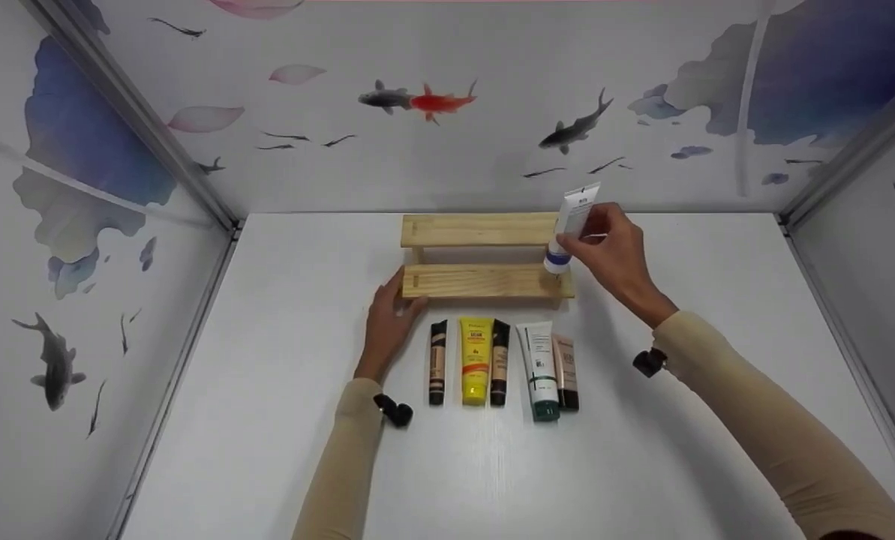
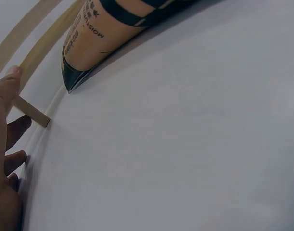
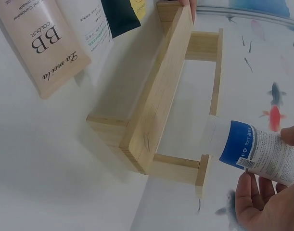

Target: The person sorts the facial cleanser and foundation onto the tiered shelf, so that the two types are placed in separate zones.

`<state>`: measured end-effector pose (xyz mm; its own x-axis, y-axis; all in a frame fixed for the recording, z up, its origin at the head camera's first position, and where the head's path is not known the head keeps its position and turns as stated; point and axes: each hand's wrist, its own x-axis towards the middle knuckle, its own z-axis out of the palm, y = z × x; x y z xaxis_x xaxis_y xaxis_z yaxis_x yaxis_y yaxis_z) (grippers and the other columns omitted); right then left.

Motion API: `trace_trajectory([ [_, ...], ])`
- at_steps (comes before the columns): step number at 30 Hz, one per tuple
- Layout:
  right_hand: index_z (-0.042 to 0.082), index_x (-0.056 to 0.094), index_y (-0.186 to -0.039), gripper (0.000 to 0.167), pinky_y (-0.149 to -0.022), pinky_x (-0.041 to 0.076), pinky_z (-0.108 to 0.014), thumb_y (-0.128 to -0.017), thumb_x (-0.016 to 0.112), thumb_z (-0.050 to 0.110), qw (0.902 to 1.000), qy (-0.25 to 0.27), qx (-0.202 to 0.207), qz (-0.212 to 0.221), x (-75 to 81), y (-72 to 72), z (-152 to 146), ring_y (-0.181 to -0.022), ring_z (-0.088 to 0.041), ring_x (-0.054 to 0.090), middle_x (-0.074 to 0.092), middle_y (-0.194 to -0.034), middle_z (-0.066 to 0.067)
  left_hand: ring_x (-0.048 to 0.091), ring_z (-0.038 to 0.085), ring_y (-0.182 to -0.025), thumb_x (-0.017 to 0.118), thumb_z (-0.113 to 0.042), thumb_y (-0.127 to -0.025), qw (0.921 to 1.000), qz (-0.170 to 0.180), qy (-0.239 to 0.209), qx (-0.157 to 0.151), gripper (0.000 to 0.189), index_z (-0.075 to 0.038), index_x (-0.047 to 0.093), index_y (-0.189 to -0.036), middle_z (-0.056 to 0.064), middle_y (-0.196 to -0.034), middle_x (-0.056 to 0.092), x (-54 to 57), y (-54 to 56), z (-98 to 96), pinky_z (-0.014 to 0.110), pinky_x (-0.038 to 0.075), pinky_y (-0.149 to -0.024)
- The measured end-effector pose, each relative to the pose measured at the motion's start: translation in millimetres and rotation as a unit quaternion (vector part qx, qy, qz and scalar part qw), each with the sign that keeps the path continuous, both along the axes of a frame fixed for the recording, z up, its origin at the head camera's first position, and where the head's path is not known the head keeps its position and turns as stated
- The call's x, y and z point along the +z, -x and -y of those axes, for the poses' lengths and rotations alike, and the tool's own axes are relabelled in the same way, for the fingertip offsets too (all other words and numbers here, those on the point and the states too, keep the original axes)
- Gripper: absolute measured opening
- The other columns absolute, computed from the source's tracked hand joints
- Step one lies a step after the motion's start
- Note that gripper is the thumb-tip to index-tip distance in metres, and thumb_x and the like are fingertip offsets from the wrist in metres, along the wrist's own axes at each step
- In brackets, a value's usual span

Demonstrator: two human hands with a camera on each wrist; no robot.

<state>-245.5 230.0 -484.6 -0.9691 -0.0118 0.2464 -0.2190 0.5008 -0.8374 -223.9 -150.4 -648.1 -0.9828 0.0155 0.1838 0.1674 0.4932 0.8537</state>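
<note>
A two-step wooden rack (image 1: pixel 488 282) stands at the back of the white table. My left hand (image 1: pixel 388 324) grips its front step at the left end, thumb (image 2: pixel 13 77) against the wood and fingers beside the leg. My right hand (image 1: pixel 618 255) pinches a white squeeze tube (image 1: pixel 576 215) with a blue band, held tilted with its cap down over the rack's right end. In the right wrist view, the tube's white cap (image 3: pixel 215 137) overlaps the back step. Below the tube, the right end of the front step (image 3: pixel 149 139) shows bare wood.
Before the rack lie a slim black-and-beige tube (image 1: pixel 437 364), a yellow tube (image 1: pixel 476 360), another black-and-beige tube (image 1: pixel 500 364), a white tube with a green cap (image 1: pixel 540 367) and a beige BB tube (image 1: pixel 566 371). Printed panels (image 1: pixel 492 165) wall in the table.
</note>
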Motion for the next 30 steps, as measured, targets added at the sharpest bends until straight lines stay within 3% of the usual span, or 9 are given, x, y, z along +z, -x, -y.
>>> trace_trajectory([
  [6, -0.003, 0.058, -0.136, 0.052, -0.091, 0.059, -0.02, -0.099, 0.086, 0.02, 1.0, -0.002, 0.003, -0.006, 3.5, 3.6, 4.9, -0.112, -0.028, 0.07, 0.07, -0.123, -0.019, 0.037, 0.026, -0.162, 0.065, -0.056, -0.109, 1.0, 0.007, 0.002, 0.0, 0.081, -0.018, 0.036, -0.174, 0.004, -0.174, 0.044, -1.3, 1.0, -1.2, 0.044, 0.016, -0.138],
  [11, -0.002, 0.058, -0.138, 0.054, -0.096, 0.062, -0.029, -0.099, 0.086, 0.023, 1.0, 0.002, 0.003, -0.004, 7.5, 6.7, 12.9, -0.112, -0.027, 0.07, 0.07, -0.123, -0.017, 0.038, 0.024, -0.161, 0.059, -0.058, -0.111, 0.9998, 0.017, -0.007, 0.001, 0.077, -0.021, 0.036, -0.174, 0.003, -0.174, 0.044, -0.6, 0.7, 0.2, 0.046, 0.024, -0.136],
  [15, -0.002, 0.058, -0.138, 0.054, -0.1, 0.063, -0.036, -0.099, 0.086, 0.022, 1.0, 0.004, 0.006, -0.004, 7.9, 9.9, 20.1, -0.113, -0.026, 0.069, 0.07, -0.123, -0.016, 0.037, 0.026, -0.162, 0.058, -0.058, -0.112, 0.9999, 0.012, -0.011, -0.001, 0.077, -0.018, 0.036, -0.174, 0.003, -0.174, 0.043, -2.3, -0.8, 1.3, 0.048, 0.022, -0.137],
  [21, -0.002, 0.057, -0.138, 0.052, -0.099, 0.064, -0.041, -0.099, 0.086, 0.017, 0.9996, 0.008, 0.019, -0.017, 7.2, 15.1, 29.0, -0.112, -0.025, 0.069, 0.069, -0.124, -0.017, 0.044, 0.026, -0.157, 0.057, -0.059, -0.112, 0.9997, 0.013, -0.021, 0.003, 0.076, -0.02, 0.037, -0.174, 0.004, -0.17, 0.047, -5.0, -4.2, 0.7, 0.048, 0.033, -0.133],
  [26, -0.002, 0.057, -0.138, 0.052, -0.098, 0.063, -0.041, -0.098, 0.086, 0.017, 0.9993, 0.015, 0.024, -0.023, 8.5, 19.6, 38.4, -0.11, -0.026, 0.069, 0.07, -0.123, -0.017, 0.042, 0.025, -0.158, 0.057, -0.06, -0.112, 0.9997, 0.014, -0.02, 0.003, 0.077, -0.019, 0.037, -0.174, 0.003, -0.172, 0.045, -3.9, -2.4, 0.3, 0.047, 0.028, -0.135],
  [30, -0.002, 0.058, -0.137, 0.052, -0.097, 0.064, -0.042, -0.098, 0.086, 0.017, 0.999, 0.02, 0.027, -0.031, 9.2, 25.1, 46.6, -0.109, -0.025, 0.07, 0.07, -0.121, -0.016, 0.045, 0.028, -0.157, 0.059, -0.053, -0.113, 0.9998, 0.004, -0.019, -0.002, 0.075, -0.014, 0.037, -0.173, 0.007, -0.171, 0.047, -2.9, 0.7, 2.2, 0.046, 0.017, -0.138],
])
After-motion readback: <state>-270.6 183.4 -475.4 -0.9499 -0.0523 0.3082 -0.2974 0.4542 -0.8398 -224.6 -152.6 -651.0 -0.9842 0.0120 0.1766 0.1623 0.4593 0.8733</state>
